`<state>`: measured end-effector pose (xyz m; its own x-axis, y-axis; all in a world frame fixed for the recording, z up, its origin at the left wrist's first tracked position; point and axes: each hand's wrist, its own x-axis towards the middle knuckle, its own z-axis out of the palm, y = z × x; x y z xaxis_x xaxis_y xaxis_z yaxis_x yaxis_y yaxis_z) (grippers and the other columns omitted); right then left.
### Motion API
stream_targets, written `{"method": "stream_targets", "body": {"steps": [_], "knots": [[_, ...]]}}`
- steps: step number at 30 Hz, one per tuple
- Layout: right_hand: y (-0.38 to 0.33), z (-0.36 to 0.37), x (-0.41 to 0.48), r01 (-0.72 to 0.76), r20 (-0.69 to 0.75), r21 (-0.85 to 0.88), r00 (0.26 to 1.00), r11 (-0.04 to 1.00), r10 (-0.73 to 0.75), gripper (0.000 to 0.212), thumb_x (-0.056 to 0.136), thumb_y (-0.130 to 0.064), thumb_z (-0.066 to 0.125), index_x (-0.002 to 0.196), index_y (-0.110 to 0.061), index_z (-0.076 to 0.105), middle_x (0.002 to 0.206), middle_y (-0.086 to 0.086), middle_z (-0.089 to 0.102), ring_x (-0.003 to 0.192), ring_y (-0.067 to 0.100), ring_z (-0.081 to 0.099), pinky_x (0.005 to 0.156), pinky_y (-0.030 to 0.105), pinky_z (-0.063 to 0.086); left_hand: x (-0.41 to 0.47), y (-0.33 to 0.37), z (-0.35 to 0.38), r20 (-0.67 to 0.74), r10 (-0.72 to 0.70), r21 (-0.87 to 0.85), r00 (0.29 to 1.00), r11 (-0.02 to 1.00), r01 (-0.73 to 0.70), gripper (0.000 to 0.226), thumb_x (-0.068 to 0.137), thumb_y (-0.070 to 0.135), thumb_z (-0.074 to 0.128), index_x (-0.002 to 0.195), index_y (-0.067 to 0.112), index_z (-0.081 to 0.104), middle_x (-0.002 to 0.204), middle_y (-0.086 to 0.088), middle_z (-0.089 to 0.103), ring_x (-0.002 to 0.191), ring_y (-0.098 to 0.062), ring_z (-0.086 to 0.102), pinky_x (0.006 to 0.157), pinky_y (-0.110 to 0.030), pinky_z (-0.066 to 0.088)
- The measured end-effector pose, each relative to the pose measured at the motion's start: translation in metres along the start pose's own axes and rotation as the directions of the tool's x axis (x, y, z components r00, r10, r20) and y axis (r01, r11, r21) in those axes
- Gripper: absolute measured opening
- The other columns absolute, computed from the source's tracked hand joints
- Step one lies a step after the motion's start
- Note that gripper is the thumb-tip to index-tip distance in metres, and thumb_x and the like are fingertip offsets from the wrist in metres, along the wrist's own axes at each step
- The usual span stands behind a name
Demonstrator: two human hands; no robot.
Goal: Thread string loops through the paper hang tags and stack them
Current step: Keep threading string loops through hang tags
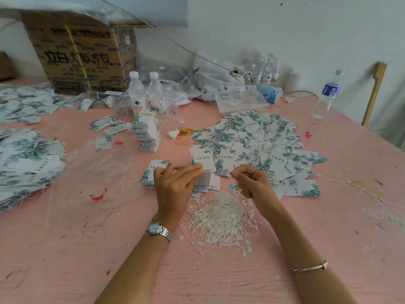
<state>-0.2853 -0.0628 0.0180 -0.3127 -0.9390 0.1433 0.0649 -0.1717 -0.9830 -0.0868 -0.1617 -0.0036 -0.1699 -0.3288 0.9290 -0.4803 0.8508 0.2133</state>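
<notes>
Head view: just beyond the string pile (221,218), the left hand (175,185) pinches a tag (202,160) near its lower edge between thumb and stretched fingers, holding it up. Beyond the pile's right side, the right hand (249,183) has its fingers curled, thumb and forefinger tips pressed together on what looks like a loop (254,199), a faint strand trailing by the wrist. A low stack (153,170) of tags lies beyond the pile's left side, partly under the left hand. The loose heap (252,137) spreads farther beyond the pile.

Risks, as I judge them:
- The loop end may miss the tag's hole, which I cannot see.
- A strand snagged in the tangled pile could drag others along.
- The light tag could slip from so slight a pinch and be lost in the heap.
</notes>
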Motion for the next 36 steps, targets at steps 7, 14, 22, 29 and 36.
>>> {"method": "stream_targets", "body": {"steps": [7, 14, 22, 29, 36], "knots": [[-0.002, 0.001, -0.001, 0.030, -0.011, 0.054, 0.999, 0.998, -0.030, 0.006, 0.088, -0.020, 0.069, 0.088, -0.014, 0.068, 0.053, -0.010, 0.044, 0.043, 0.006, 0.025, 0.040, 0.017, 0.025, -0.004, 0.024, 0.001, -0.045, 0.286, -0.055, 0.957, 0.956, -0.288, 0.006, 0.090, 0.028, 0.076, 0.092, 0.027, 0.082, 0.104, 0.022, 0.074, 0.088, -0.009, 0.057, 0.079, -0.034, 0.028], [-0.003, -0.004, 0.001, 0.102, -0.126, 0.138, 0.988, 0.985, -0.085, 0.006, 0.085, -0.022, 0.070, 0.086, -0.016, 0.069, 0.058, 0.000, 0.039, 0.043, 0.007, 0.022, 0.040, 0.018, 0.025, -0.009, 0.033, 0.005, -0.028, 0.325, -0.110, 0.945, 0.939, -0.326, 0.007, 0.091, 0.027, 0.076, 0.093, 0.027, 0.083, 0.105, 0.022, 0.074, 0.088, -0.009, 0.057, 0.080, -0.033, 0.030], [-0.003, -0.002, 0.001, 0.160, -0.281, 0.050, 0.950, 0.986, -0.140, 0.003, 0.084, -0.012, 0.072, 0.085, -0.010, 0.070, 0.055, -0.005, 0.046, 0.046, 0.009, 0.026, 0.044, 0.020, 0.024, -0.009, 0.038, 0.012, 0.077, 0.295, -0.072, 0.953, 0.955, -0.289, 0.036, 0.086, 0.057, 0.073, 0.103, 0.025, 0.080, 0.103, 0.012, 0.074, 0.094, -0.013, 0.055, 0.077, -0.030, 0.035], [-0.002, 0.003, -0.002, 0.189, -0.194, -0.021, 0.963, 0.982, -0.190, 0.005, 0.088, -0.006, 0.069, 0.084, -0.008, 0.069, 0.067, -0.011, 0.062, 0.045, 0.006, 0.027, 0.042, 0.016, 0.026, -0.009, 0.041, 0.008, 0.157, -0.238, -0.355, 0.959, 0.892, 0.279, 0.046, 0.095, 0.051, 0.058, 0.120, 0.013, 0.065, 0.095, 0.007, 0.068, 0.081, -0.003, 0.053, 0.074, -0.024, 0.050], [0.001, 0.008, -0.005, 0.192, 0.006, -0.116, 0.981, 0.974, -0.193, 0.005, 0.084, -0.018, 0.074, 0.083, -0.022, 0.075, 0.064, -0.013, 0.063, 0.042, 0.005, 0.027, 0.044, 0.017, 0.024, -0.012, 0.044, 0.010, 0.216, -0.374, -0.397, 0.902, 0.810, 0.431, 0.039, 0.093, 0.042, 0.063, 0.128, 0.024, 0.061, 0.092, 0.007, 0.069, 0.077, 0.005, 0.056, 0.073, -0.012, 0.048]]}}
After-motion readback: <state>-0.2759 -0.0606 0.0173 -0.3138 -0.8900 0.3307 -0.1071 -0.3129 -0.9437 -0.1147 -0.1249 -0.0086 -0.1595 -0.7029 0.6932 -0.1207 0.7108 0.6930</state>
